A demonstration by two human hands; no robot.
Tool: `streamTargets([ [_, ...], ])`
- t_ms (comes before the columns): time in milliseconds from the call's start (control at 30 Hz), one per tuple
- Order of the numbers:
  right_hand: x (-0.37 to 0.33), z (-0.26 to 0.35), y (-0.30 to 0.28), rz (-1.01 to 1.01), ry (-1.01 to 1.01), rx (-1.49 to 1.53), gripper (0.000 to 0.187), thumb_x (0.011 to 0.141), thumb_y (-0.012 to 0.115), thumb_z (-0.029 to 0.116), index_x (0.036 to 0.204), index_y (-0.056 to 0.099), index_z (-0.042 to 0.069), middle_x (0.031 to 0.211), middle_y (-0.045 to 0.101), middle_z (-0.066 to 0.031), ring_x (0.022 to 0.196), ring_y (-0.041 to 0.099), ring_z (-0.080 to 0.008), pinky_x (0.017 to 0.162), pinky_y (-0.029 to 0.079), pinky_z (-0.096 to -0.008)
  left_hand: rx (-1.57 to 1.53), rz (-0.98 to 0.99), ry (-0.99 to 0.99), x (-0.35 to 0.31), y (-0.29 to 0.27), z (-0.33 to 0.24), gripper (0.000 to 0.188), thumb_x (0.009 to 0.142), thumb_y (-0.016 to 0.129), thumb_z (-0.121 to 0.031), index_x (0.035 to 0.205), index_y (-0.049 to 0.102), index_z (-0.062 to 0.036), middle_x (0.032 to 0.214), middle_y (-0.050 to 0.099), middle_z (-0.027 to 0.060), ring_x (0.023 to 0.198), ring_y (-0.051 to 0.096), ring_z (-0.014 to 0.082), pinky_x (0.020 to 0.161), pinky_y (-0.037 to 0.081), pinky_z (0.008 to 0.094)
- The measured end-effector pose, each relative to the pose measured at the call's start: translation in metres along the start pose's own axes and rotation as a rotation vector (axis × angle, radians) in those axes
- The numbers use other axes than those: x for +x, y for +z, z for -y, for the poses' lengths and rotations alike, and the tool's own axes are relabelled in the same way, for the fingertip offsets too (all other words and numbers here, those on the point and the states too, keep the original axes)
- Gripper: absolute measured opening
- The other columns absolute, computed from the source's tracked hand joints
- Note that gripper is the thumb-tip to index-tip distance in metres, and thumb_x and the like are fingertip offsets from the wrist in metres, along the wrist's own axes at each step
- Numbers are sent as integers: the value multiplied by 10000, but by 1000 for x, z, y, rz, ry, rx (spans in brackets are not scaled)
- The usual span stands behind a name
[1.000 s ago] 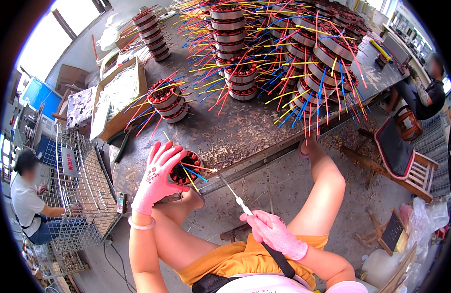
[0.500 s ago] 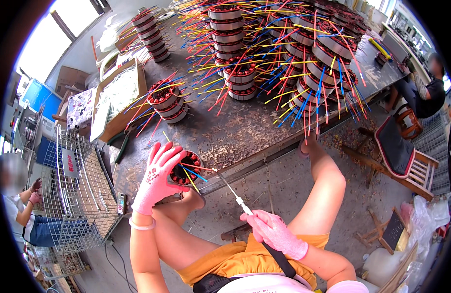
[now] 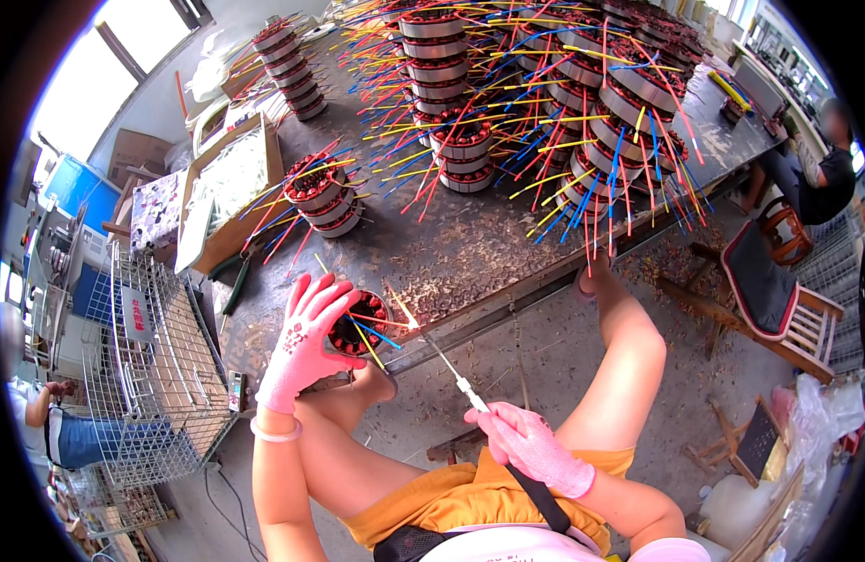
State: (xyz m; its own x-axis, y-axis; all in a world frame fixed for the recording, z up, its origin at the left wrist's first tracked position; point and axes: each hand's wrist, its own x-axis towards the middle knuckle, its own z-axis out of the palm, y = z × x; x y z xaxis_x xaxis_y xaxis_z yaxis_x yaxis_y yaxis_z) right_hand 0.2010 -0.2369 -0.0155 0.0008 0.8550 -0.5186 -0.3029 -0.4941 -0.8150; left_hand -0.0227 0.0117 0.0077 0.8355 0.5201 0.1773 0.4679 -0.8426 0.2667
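At the near table edge, my left hand (image 3: pixel 306 342), in a pink glove, grips a motor stator (image 3: pixel 343 339) with red windings, fingers along one side and thumb along the other. Red, yellow and blue wires (image 3: pixel 369 334) stick out of it. My right hand (image 3: pixel 531 445), also gloved in pink, is closed around the white handle of a thin metal torch (image 3: pixel 446 363). A small orange flame (image 3: pixel 403 310) burns at the torch's tip, by the end of a red wire. The part of the stator behind my left hand is hidden.
Stacked stators (image 3: pixel 456 140) with wires spreading outward crowd the table (image 3: pixel 432 267). A short stack (image 3: pixel 322 199) stands nearer, beside pliers (image 3: pixel 236 284) and a cardboard box (image 3: pixel 264 150). A wire cage (image 3: pixel 151 356) is at left, a wooden chair (image 3: pixel 769 281) at right. Two people sit nearby.
The flame at the torch tip shows larger and brighter orange. My hands, the stator and the torch have hardly moved. The person at left has shifted their hands.
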Motion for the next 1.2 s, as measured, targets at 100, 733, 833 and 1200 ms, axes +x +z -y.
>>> streamTargets([
  [100,1,-4,0,-10,-8,4,300,1054,465,206,1195,612,-15,658,483,27,553,428,-45,539,358,-204,-6,-4,7,0,0,0,915,506,878,-282,1349,568,-111,1386,557,82,1368,437,326,1206,226,533],
  [733,1,-1,0,-13,5,6,327,1048,487,260,1176,622,-9,634,488,20,546,435,-52,534,362,-225,-5,1,-7,0,0,-1,921,493,884,-267,1344,571,-109,1386,556,84,1368,436,328,1207,227,532],
  [833,1,-2,-1,1,-15,-4,325,1049,487,255,1179,621,-12,636,488,21,547,435,-50,534,362,-222,-3,-1,-5,0,1,0,920,495,883,-269,1345,570,-107,1386,555,84,1369,435,327,1208,226,532],
  [1200,2,-4,-2,7,3,15,310,1052,473,231,1172,623,-12,635,482,23,543,428,-47,534,362,-214,-6,5,-8,0,0,-1,928,491,890,-268,1345,569,-104,1386,554,86,1372,432,323,1208,223,531],
])
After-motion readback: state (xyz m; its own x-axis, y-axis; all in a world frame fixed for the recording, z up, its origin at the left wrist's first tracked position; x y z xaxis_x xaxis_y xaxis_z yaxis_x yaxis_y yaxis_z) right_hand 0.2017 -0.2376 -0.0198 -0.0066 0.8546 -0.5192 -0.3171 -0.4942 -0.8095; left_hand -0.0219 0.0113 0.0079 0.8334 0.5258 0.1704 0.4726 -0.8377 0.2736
